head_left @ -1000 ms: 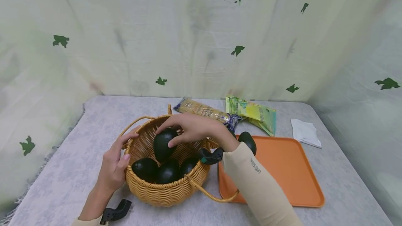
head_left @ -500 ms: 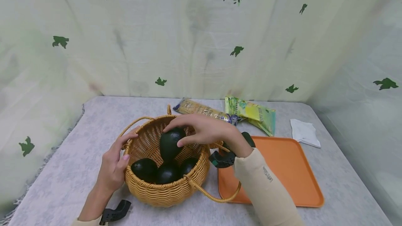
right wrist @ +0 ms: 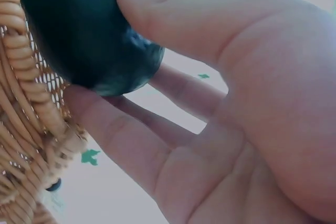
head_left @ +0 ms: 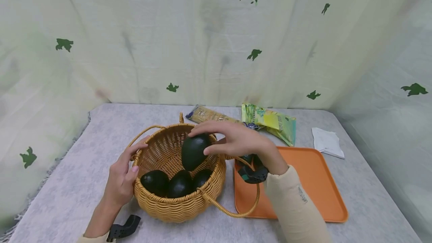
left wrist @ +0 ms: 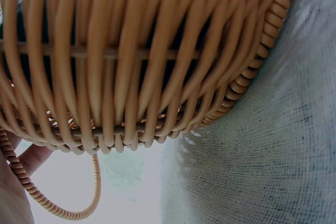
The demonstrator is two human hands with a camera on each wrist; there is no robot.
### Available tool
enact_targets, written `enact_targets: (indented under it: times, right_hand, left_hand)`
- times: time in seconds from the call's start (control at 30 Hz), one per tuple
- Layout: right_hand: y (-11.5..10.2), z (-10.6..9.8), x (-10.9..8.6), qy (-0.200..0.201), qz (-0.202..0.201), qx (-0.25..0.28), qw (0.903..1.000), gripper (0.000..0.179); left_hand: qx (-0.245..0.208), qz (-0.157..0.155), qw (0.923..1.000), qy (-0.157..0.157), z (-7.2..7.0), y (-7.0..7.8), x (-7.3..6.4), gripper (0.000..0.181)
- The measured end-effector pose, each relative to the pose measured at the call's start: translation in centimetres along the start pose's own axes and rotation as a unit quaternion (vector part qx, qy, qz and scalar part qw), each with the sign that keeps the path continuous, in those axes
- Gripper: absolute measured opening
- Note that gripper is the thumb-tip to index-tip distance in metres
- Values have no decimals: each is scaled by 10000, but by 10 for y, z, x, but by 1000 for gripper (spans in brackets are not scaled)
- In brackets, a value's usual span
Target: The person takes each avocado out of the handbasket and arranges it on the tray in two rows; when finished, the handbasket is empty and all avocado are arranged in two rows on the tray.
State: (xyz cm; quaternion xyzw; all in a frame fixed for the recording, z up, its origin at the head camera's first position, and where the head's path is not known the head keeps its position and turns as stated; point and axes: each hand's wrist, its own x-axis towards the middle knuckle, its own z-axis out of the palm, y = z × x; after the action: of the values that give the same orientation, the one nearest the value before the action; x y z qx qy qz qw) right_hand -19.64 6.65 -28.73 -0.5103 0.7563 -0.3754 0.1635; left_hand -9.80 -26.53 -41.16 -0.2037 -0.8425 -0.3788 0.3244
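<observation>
A table (head_left: 84, 168), an orange tray (head_left: 314, 183), a basket (head_left: 175, 209), and one avocado (head_left: 193, 155) held at the basket's mouth.
The left hand (head_left: 123, 175) grips the basket's left rim, fingertips over the edge, thumb outside; the right hand (head_left: 236, 138) pinches the avocado between thumb and fingertips, above three other avocados (head_left: 180, 185) lying inside. The step in hand looks like shifting one fruit at the basket; the next move seems to call for a firm pinch, room past the rim, and a steadied basket.
</observation>
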Motion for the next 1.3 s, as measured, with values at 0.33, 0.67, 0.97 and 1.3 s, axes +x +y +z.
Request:
enact_targets:
  times: [0.33,0.67,0.97,1.3]
  right_hand:
    - [4,-14,-26,173,156,1081,9939,52]
    - [12,-25,-60,616,109,440,9971,52]
    - [22,-27,-91,773,437,560,9945,53]
    - [38,-24,-121,855,690,756,9911,52]
  left_hand:
    - [-39,12,10000,18,0,-2,0,55]
    - [46,-109,9999,-2,-1,0,0,55]
    - [80,-276,9995,-134,-1,1,0,54]
    - [101,-257,9996,-102,-2,-1,-1,55]
